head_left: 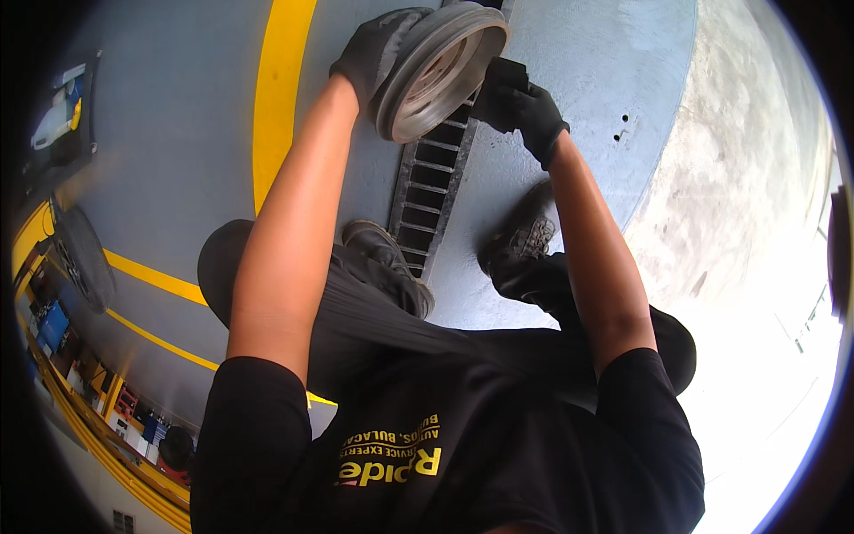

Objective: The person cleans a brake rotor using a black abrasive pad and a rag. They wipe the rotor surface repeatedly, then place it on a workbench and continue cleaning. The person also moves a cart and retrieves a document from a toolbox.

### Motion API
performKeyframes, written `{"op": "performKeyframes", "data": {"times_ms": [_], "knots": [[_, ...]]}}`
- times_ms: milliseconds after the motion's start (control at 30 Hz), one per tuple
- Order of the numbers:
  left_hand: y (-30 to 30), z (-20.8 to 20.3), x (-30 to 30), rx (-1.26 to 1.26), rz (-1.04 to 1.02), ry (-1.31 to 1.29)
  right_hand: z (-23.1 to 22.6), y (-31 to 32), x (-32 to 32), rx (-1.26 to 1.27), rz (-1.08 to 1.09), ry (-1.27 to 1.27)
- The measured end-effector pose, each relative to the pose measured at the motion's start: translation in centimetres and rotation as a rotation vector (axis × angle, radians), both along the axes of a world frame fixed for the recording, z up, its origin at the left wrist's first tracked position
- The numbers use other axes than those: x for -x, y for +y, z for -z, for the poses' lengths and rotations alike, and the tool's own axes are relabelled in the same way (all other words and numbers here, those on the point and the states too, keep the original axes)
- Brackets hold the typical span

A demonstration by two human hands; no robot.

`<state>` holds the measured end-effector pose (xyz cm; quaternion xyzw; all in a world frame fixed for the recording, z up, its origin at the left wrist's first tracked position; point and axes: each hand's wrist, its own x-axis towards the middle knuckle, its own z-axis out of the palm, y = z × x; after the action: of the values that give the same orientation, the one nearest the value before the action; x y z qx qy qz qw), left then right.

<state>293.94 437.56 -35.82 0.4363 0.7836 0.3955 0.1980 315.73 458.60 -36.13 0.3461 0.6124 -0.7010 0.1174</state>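
A grey metal brake drum point(438, 76) is held up in front of me, tilted so that its hollow side faces right and toward me. My left hand point(370, 52), in a black and grey glove, is closed around the drum's outer left side; some of its fingers are hidden behind the metal. At the drum's right rim is my right hand point(537, 117), in a black glove. Its fingers are closed on a small, dark, flat-edged piece point(507, 75), whose kind I cannot make out. That piece is close to the rim; whether they touch is unclear.
Beneath the drum, a metal floor drain grate point(423, 191) runs between my boots. A yellow stripe point(281, 84) marks the grey floor on the left. Farther left are a tire point(84, 258) and shelves with several tools and boxes point(133, 418). Pale concrete point(738, 133) lies at right.
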Motion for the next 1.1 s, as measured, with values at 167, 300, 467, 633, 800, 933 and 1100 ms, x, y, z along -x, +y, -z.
{"op": "performKeyframes", "data": {"times_ms": [167, 300, 467, 633, 800, 933, 1100], "knots": [[1.7, -1.6, -3.5, -0.131, -0.057, -1.235, -5.4, -1.0, 1.8, 0.317, 0.534, 0.064], [4.5, -2.3, -7.4, -0.067, -0.087, -1.304, -9.4, -3.5, 2.4, 0.451, 0.685, 0.057], [5.8, -6.6, -15.2, 0.383, 0.037, -0.670, -9.0, 0.8, -3.5, 0.454, 0.660, 0.138], [6.8, -4.4, -19.9, 0.614, 0.070, -0.589, -0.8, 2.4, -9.2, -0.094, 0.576, -0.263], [8.1, -4.8, -18.6, 0.720, 0.171, -0.473, 1.5, 3.4, -11.8, -0.493, 0.249, -0.421], [7.8, -6.6, -17.8, 0.491, -0.075, -0.564, -5.7, 1.7, -8.6, -0.422, 0.289, -0.402], [1.1, -17.9, -13.4, -0.095, -0.316, -1.331, -24.1, -0.7, -1.8, 0.321, 0.440, -0.247]]}}
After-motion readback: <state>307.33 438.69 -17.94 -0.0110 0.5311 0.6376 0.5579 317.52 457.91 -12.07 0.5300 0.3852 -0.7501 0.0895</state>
